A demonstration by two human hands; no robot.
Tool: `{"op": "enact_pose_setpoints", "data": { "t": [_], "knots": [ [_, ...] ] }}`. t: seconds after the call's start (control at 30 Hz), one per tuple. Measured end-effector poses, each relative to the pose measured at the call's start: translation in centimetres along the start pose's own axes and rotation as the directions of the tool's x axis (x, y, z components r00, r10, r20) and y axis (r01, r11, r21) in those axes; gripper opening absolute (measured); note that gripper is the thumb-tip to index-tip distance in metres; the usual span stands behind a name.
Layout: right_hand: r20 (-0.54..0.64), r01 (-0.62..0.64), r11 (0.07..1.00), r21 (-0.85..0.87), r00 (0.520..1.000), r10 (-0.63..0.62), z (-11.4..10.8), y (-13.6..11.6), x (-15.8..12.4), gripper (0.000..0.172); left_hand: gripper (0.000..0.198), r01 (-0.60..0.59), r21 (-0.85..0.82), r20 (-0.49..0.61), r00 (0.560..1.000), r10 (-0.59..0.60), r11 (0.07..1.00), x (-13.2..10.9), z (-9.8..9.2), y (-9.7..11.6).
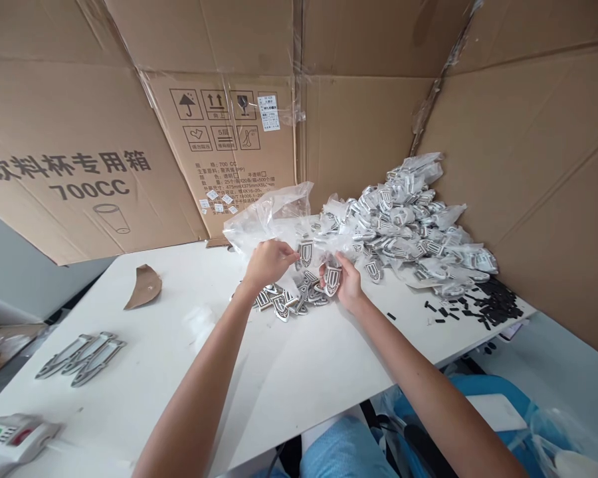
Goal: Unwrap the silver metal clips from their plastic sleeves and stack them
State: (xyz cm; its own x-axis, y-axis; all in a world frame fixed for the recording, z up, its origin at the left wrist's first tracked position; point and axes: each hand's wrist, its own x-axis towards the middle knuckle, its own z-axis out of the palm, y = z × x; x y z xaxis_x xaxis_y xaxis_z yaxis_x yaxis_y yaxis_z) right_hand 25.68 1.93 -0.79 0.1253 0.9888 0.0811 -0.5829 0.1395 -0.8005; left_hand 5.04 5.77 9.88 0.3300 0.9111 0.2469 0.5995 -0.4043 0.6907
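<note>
My left hand (272,262) has its fingers pinched together at the edge of an upright shield-shaped metal badge (305,252) with dark stripes. In my right hand (349,282) is a similar silver badge (332,281), held between thumb and fingers with its face toward me. Below the hands lies a loose heap of badges (284,305) on the white table. Just behind my left hand spreads a clear plastic bag (274,209). To the right, a large mound of badges in small clear bags (403,219) leans toward the cardboard.
Tall cardboard walls (363,126) enclose the table's back and right. Small black pieces (498,302) are scattered at the right edge. At left lie several metal frames (87,358), a cardboard scrap (144,287) and a white device (17,438). A blue bin (483,385) stands below right.
</note>
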Motion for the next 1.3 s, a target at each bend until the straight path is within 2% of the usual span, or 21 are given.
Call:
{"op": "enact_pose_setpoints", "data": {
  "t": [0.17,0.47,0.87,1.07,1.2,1.23,1.3],
  "knots": [
    [-0.137,0.023,0.993,-0.120,0.990,-0.040,-0.3,0.2,0.7,0.039,0.015,-0.082,0.159,0.030,0.996,0.078,0.984,-0.4,-1.1,0.5],
    [-0.133,0.043,0.980,-0.192,0.989,-0.070,-0.6,0.7,0.7,0.039,0.011,-0.137,0.189,0.094,0.988,0.121,0.972,-0.5,-1.9,0.2],
    [-0.148,0.040,0.972,-0.230,0.986,-0.076,-0.4,0.4,0.3,0.040,0.016,-0.132,0.256,0.017,0.991,0.133,0.958,-0.8,-3.1,0.8],
    [-0.146,0.042,0.976,-0.213,0.986,-0.075,-0.1,0.3,0.2,0.040,0.024,-0.076,0.255,-0.097,0.990,0.104,0.964,-1.0,-3.3,1.5],
    [-0.091,0.054,0.978,-0.202,0.993,-0.073,0.0,0.1,-0.2,0.040,0.021,-0.055,0.219,-0.246,0.963,0.110,0.974,-1.1,-3.2,1.9],
    [-0.067,0.063,0.978,-0.200,0.995,-0.078,0.0,0.1,-0.3,0.039,0.019,-0.053,0.219,-0.253,0.961,0.110,0.974,-1.2,-3.1,2.0],
    [-0.005,0.082,0.977,-0.195,0.996,-0.084,0.1,0.0,-0.6,0.037,0.011,-0.074,0.223,-0.198,0.973,0.119,0.972,-1.2,-2.9,2.0]
  ]
}}
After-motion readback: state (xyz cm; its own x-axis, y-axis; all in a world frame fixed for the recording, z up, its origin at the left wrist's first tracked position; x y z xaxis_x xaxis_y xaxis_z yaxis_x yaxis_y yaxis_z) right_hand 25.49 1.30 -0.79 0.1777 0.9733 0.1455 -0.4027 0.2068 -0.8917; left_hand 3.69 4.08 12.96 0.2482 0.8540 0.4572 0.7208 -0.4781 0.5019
